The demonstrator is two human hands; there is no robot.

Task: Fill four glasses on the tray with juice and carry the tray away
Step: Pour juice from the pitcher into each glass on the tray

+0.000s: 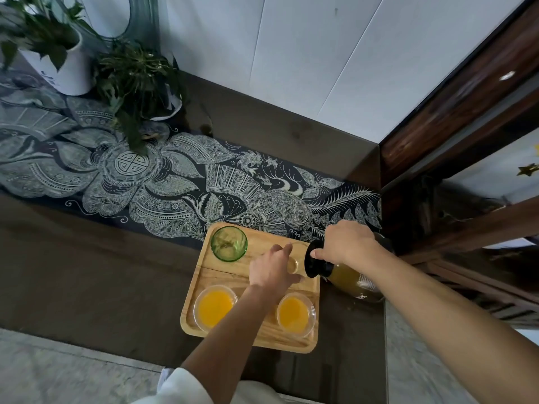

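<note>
Presently: pour three of four, by my read. On the tray (221, 275), near-left glass (215, 306) and near-right glass (295, 313) hold orange juice. The green glass (229, 243) at the far-left corner looks empty. The clear glass (293, 265) at the far right shows no juice.

The bottle (350, 282) lies tilted off the tray's right edge, black neck over the rim toward the clear glass, angled to pour. Right hand (347, 243) wraps the neck end, fingers closed round it. Left hand (271, 268) cups the clear glass, thumb and fingers curled about its sides, likely steadying it. A patterned runner (175, 185) lies beyond the tray's far edge.
</note>
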